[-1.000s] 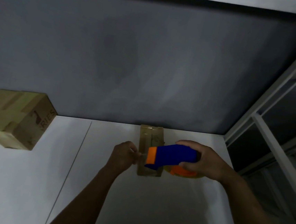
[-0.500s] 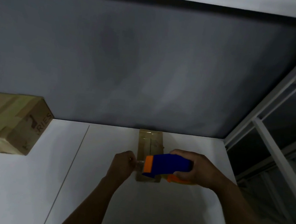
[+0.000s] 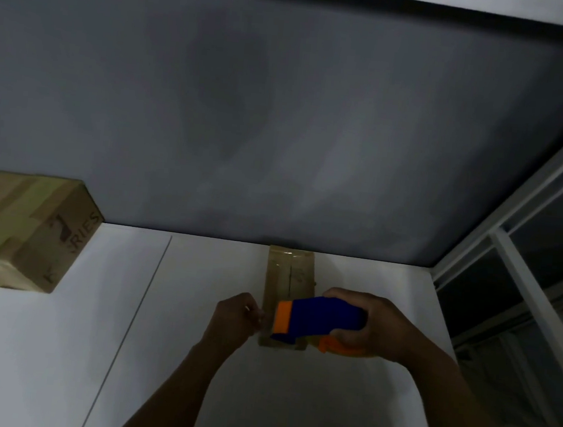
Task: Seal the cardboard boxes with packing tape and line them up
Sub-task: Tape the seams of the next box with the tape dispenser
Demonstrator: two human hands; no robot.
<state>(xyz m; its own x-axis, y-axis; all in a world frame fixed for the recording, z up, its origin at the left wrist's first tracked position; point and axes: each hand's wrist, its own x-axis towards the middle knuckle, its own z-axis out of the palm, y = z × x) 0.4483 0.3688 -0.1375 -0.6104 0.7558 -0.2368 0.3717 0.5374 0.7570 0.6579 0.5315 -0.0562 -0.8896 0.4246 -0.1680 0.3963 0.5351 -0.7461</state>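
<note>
Cardboard box (image 3: 289, 272) partly hidden behind tape dispenser (image 3: 319, 317).

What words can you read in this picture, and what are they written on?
"RIES": printed sideways on the side of the big cardboard box at the left; any letters before it are too dim to read.
Dark marks next to that word: too blurred to read.
Faint marks on top of the small cardboard box: too blurred to read.
Blue and orange tape dispenser: no writing shows.
</note>
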